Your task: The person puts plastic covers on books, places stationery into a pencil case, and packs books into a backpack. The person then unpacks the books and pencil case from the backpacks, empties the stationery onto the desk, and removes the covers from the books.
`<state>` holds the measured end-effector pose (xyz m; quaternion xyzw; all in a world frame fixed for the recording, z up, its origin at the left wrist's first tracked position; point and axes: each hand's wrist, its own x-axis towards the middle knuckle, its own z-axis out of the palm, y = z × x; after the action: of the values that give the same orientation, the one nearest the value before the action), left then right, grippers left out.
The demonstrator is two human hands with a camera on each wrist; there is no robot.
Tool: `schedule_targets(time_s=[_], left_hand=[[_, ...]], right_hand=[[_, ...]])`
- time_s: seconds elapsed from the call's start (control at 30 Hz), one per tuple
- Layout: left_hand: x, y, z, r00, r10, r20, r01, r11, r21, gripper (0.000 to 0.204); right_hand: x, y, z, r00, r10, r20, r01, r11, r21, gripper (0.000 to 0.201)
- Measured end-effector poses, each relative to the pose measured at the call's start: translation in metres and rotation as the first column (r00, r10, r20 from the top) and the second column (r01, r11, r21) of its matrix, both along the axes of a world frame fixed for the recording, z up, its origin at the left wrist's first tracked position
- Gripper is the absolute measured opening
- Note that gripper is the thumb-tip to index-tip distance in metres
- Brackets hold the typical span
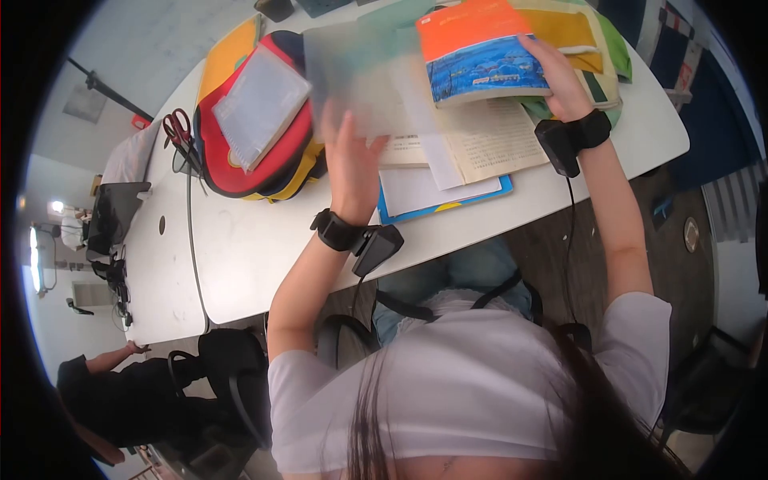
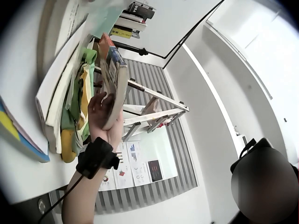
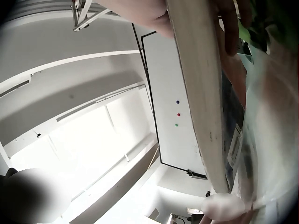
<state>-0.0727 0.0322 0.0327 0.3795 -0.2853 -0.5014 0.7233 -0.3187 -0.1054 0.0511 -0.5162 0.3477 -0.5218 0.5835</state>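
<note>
My right hand [image 1: 566,86] grips a thick paperback book [image 1: 484,52] with an orange and blue cover, its thumb on the front and fingers behind. The book is raised over the table, and its page edges [image 3: 198,84] face the right wrist camera. My left hand [image 1: 354,168] is up on the near left, thumb spread from upright fingers. At its fingertips is a blurred, translucent plastic sheet [image 1: 356,72], which reaches toward the paperback. Below both hands lies an open book [image 1: 490,148] with printed pages, over white paper and a blue-edged booklet [image 1: 448,206].
A red and yellow bag [image 1: 212,108] with a clear-covered notebook [image 1: 262,104] on it lies left. Scissors [image 1: 178,128] stand in a holder beside it. A green and yellow bag [image 1: 604,64] is behind my right hand. Another person [image 1: 144,392] sits at lower left.
</note>
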Motion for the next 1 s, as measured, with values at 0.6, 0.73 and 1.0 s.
schedule_targets(time_s=[0.6,0.73,1.0], left_hand=[[0.016,-0.026,-0.001,0.91,-0.408,0.071,0.398,0.91,0.117,0.04],[0.009,-0.019,0.004,0.793,-0.573,-0.205,0.584,0.812,-0.011,0.042],[0.0,-0.021,-0.001,0.772,-0.588,-0.241,0.605,0.797,-0.005,0.047]], right_hand=[[0.017,-0.01,-0.013,0.979,0.188,0.08,-0.195,0.977,0.081,0.037],[-0.004,-0.015,-0.012,0.97,0.197,0.139,-0.216,0.967,0.135,0.033],[-0.004,-0.009,-0.017,0.951,0.297,0.089,-0.309,0.924,0.225,0.034]])
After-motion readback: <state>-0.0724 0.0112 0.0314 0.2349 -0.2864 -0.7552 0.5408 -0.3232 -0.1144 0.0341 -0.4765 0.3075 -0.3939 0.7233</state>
